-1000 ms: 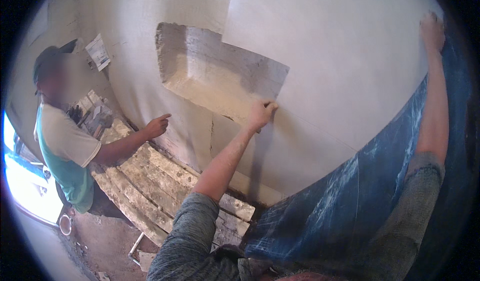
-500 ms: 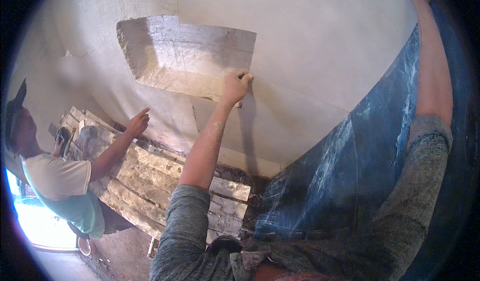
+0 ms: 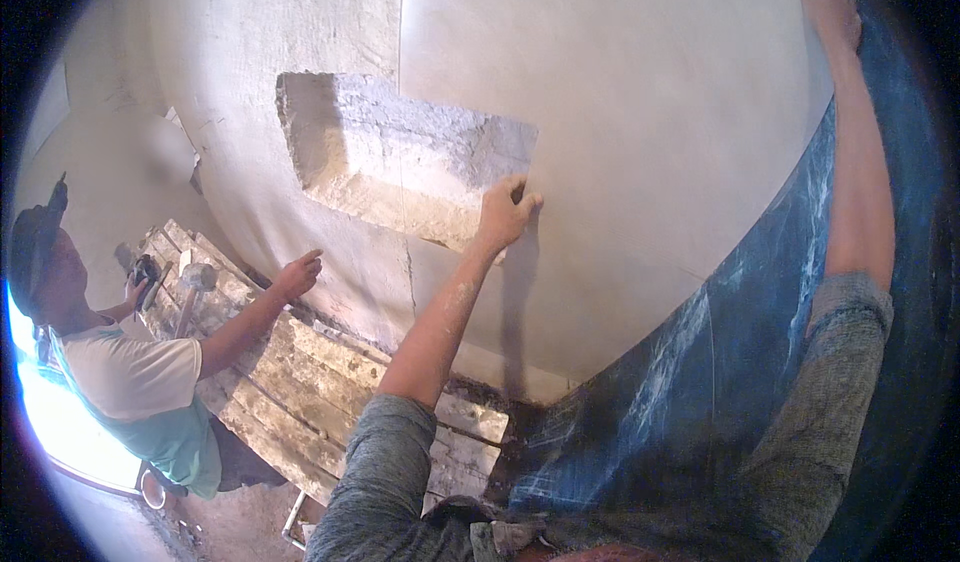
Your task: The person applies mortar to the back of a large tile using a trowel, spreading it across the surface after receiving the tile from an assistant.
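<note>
Shifted since the earlier frame: left hand (image 3: 507, 212) and recess (image 3: 400, 162) sit further right in view; co-worker's pointing hand (image 3: 297, 274) likewise. Left hand: fingers curled over the recess's lower right edge, touching the plaster. Right hand (image 3: 830, 7): flat at the pale panel's (image 3: 620, 112) top corner, fingers spread, gripping nothing. Panel: smooth, off-white, against the wall, beside the blue sheet (image 3: 700, 382). Risk: panel could slide or tip if either hand's pressure eases.

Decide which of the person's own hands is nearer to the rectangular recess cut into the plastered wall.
Left. The left hand rests at the lower right corner of the recess, touching its edge. The right hand is pressed high on the pale panel, far to the recess's right.
</note>
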Tool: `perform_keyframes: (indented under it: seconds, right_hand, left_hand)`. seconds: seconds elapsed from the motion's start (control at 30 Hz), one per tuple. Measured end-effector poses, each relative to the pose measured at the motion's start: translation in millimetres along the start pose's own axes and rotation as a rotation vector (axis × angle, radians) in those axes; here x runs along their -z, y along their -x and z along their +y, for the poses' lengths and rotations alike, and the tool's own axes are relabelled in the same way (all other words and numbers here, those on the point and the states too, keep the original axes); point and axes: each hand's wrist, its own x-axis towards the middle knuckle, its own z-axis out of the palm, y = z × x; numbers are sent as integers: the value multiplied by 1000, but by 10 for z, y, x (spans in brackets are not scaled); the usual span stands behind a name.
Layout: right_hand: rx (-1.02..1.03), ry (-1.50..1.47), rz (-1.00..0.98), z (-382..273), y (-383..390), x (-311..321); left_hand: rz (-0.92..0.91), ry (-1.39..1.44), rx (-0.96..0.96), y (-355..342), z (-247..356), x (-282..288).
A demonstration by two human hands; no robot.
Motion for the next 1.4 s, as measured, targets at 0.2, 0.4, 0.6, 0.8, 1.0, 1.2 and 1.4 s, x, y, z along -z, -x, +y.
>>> perform_keyframes:
  seconds: [0.2,0.4,0.6,0.8,1.0,1.2,1.4]
  right_hand:
    - [32,125,-88,-146,121,532]
    - [18,35,-43,-144,88,493]
    - [33,24,-124,-180,75,595]
    - [-31,-53,-180,-89,-22,523]
    - [128,107,-193,238,-263,238]
    - [-26,-70,-175,-61,-14,435]
    - [-27,13,-163,-100,-25,507]
  left_hand:
    - [-59,-107,69,67,150,81]
    - [-51,-54,66,93,203,125]
    - [-81,-186,58,53,86,132]
    - [-10,-10,3,78,61,80]
    - [0,-2,-29,66,85,-33]
    - [-26,-28,16,89,128,127]
    - [-32,-64,-3,70,76,110]
